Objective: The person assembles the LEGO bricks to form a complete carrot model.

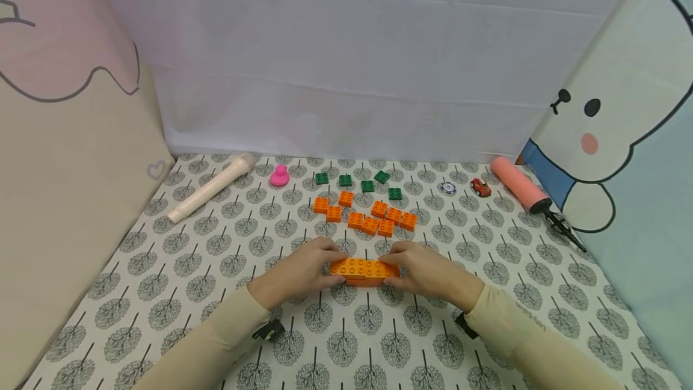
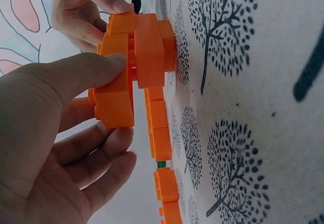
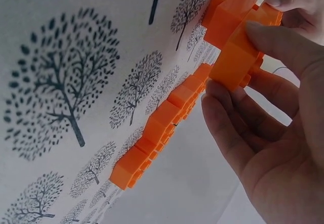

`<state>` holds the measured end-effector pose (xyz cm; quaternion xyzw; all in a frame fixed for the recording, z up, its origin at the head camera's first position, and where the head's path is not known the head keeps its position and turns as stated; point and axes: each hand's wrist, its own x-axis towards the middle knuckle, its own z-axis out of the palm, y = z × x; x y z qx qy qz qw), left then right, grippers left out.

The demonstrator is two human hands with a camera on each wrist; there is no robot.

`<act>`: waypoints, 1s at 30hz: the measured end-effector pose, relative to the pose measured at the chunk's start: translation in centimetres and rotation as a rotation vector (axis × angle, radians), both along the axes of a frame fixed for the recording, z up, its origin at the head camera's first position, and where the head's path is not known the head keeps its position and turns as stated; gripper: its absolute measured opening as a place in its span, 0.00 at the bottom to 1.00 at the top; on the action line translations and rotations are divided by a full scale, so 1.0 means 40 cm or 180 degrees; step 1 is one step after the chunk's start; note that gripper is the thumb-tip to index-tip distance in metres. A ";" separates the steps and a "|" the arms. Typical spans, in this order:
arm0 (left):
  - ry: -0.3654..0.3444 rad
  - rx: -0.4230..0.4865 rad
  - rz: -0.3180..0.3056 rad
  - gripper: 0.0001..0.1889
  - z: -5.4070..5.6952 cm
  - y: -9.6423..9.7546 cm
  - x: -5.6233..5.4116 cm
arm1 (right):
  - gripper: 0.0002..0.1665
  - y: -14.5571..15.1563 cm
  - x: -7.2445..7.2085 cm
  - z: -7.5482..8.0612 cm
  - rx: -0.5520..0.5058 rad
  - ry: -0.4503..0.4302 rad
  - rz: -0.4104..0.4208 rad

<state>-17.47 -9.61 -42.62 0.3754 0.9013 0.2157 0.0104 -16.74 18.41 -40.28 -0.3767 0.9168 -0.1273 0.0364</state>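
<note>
Several orange toy building bricks form a small stack (image 1: 364, 272) near the middle of the table. Its upper row overhangs the lower bricks (image 2: 149, 49) at both ends. My left hand (image 1: 305, 266) pinches the left end brick (image 2: 114, 102) between thumb and fingers. At the opposite end, my right hand (image 1: 433, 272) grips the right end brick (image 3: 234, 57) the same way. A narrow gap shows between the upper row and the bricks beneath in the left wrist view. Just beyond the hands lie several loose orange bricks (image 1: 334, 214), with several green bricks (image 1: 367, 186) farther back.
A pink toy duck (image 1: 279, 176) and a long cream tube (image 1: 211, 189) lie at the back left. Toward the back right are a blue-and-white disc (image 1: 447, 188), a red toy car (image 1: 480, 187) and a salmon cylinder (image 1: 517, 182) with a black end. Cloth walls enclose the tree-patterned tablecloth (image 1: 346, 342).
</note>
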 end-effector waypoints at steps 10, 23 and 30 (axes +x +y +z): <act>0.0028 -0.0129 -0.0039 0.26 0.008 0.003 0.000 | 0.26 -0.004 0.002 0.001 -0.0019 -0.0013 0.0025; -0.0057 -0.0229 -0.0033 0.25 0.009 0.009 -0.007 | 0.27 -0.005 0.005 -0.005 -0.0067 -0.0047 -0.0082; -0.0024 -0.0265 -0.0058 0.25 0.016 0.014 -0.009 | 0.26 -0.005 0.003 -0.006 -0.0072 -0.0030 -0.0036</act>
